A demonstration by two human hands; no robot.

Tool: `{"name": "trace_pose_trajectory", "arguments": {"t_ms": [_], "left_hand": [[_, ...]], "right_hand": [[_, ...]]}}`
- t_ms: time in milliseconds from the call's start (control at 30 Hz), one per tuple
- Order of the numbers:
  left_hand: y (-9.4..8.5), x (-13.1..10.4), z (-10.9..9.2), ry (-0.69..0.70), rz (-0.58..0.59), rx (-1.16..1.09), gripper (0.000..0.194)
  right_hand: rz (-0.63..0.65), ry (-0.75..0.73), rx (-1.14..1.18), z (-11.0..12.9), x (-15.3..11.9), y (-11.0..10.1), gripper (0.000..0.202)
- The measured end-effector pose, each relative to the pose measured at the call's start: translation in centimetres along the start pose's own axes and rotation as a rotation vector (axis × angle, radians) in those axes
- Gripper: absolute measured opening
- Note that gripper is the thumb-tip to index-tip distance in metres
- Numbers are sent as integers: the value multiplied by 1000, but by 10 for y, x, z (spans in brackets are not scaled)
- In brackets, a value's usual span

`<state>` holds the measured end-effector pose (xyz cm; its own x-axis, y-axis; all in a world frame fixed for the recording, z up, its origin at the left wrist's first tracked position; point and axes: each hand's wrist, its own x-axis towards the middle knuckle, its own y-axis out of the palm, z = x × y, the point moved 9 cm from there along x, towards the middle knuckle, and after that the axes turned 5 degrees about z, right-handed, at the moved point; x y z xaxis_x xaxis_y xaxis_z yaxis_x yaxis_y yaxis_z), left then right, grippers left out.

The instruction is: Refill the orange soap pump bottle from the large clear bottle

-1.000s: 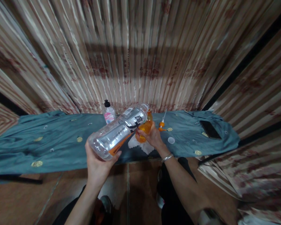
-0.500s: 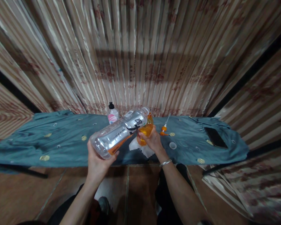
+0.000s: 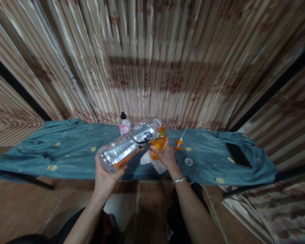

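Observation:
My left hand point(image 3: 108, 178) is closed round the base of a large clear plastic bottle point(image 3: 124, 150) with a silver and orange label. The bottle tilts up to the right, its neck at the mouth of an orange see-through bottle point(image 3: 159, 142). My right hand point(image 3: 166, 156) grips that orange bottle, which stands over a white wipe point(image 3: 152, 163). Whether liquid runs between the two bottles I cannot tell. An orange pump top point(image 3: 179, 143) with a white stem lies to the right of my right hand. Nearer me is a small translucent cap point(image 3: 188, 162).
A clear bottle with a black cap and pink label point(image 3: 124, 125) stands behind the large bottle. A black phone point(image 3: 237, 155) lies at the right of the cloth-covered table point(image 3: 76, 149). Striped curtains point(image 3: 152, 78) hang behind, with dark metal bars point(image 3: 274, 86) at the sides.
The view has shifted slightly. Both hands keep their grip, and the large clear bottle stays tilted against the orange bottle's mouth with barely any change.

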<state>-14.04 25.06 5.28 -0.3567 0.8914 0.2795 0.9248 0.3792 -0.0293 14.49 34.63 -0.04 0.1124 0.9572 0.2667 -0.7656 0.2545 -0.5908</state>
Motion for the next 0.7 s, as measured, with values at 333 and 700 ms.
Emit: {"name": "trace_pose_trajectory", "arguments": {"t_ms": [333,700], "left_hand": [[0,-3,6,-15,8,-23,102],[4,-9,4,26,-10,-66,111]], "right_hand": [[-30,16,23,0,-3,-3,62],[-19,16,8,-7,-2,-2,64]]}}
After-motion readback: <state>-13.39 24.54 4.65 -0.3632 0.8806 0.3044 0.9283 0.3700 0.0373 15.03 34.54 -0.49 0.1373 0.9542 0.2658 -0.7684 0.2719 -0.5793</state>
